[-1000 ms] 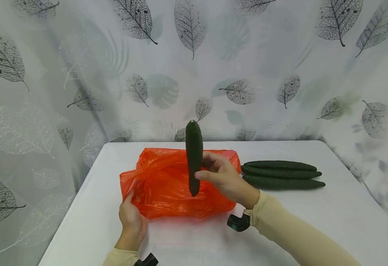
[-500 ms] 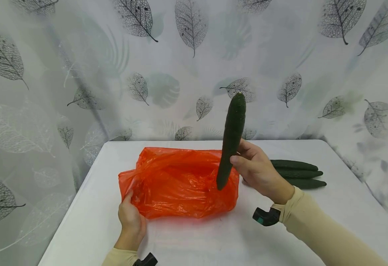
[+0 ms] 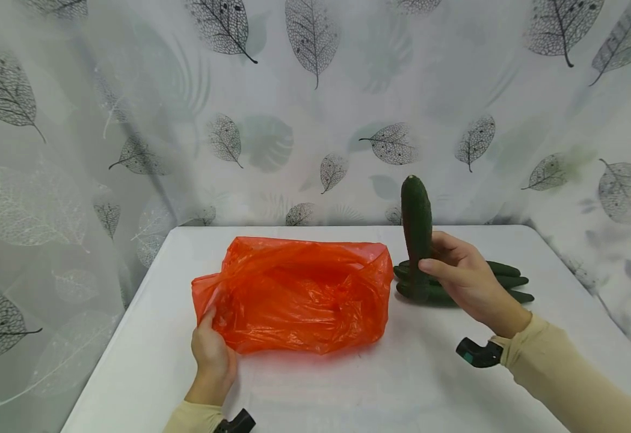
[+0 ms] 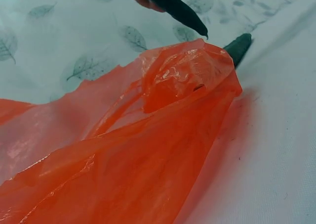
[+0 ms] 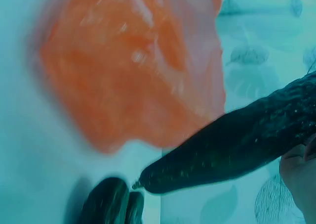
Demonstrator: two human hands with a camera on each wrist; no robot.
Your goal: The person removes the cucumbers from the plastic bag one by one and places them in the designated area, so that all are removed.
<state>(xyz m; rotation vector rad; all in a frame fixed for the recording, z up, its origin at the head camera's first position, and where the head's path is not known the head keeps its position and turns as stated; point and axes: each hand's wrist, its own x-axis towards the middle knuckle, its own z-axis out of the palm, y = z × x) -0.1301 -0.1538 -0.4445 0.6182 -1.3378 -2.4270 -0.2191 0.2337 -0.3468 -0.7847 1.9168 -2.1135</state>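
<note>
A dark green cucumber (image 3: pixel 417 219) stands nearly upright in my right hand (image 3: pixel 469 282), pinched between thumb and fingers near its lower part. Behind that hand, three more cucumbers (image 3: pixel 510 281) lie side by side on the table, partly hidden. My left hand (image 3: pixel 212 358) grips the left edge of an orange-red plastic bag (image 3: pixel 299 300), which lies with its mouth spread toward me. In the right wrist view, the held cucumber (image 5: pixel 232 140) slants with its tip close above the lying cucumbers (image 5: pixel 106 201). The left wrist view shows mostly the bag (image 4: pixel 128 164); the left fingers are hidden there.
The white table (image 3: pixel 337 397) carries the bag and the cucumbers. A leaf-patterned curtain (image 3: pixel 315 120) hangs behind the table and along both sides. Each wrist wears a black camera mount, the right one (image 3: pixel 480 353) below the sleeve cuff.
My right hand has carried the cucumber rightward, from over the bag to in front of the lying cucumbers. It rose and then came down again. The left hand keeps its hold on the bag.
</note>
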